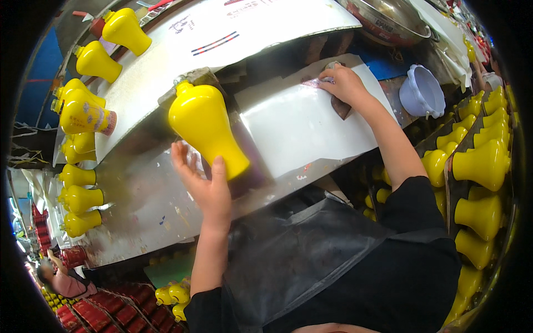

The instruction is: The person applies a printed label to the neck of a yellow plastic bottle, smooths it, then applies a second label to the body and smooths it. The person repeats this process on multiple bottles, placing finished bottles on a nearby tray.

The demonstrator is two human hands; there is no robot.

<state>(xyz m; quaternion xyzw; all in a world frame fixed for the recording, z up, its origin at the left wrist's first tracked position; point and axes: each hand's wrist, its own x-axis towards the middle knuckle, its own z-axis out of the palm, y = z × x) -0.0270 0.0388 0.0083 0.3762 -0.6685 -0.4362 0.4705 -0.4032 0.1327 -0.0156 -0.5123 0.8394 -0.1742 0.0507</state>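
One glossy yellow bottle is at the centre of the view, over the worktable's near side, its long axis slanting from upper left to lower right. The small neck points up and left, away from the person, beside a grey block; the broad shoulder follows, and the tapered foot points down and right toward the person's body. Whether it stands, lies or is lifted cannot be told.

The left hand is open below it, palm toward the bottle, fingers spread and the thumb overlapping the narrow foot. The right hand reaches to the far edge of a white sheet, fingers bent over a purplish piece; whether they grip it cannot be told. A dark brown piece lies just beneath.

The grey tabletop is shiny and flecked with paint-like spots. More yellow bottles line its left side, necks pointing left. A pale-blue bucket and a metal basin are at the right. Racked yellow pieces fill the right, and red ones the lower left, near another person in pink.
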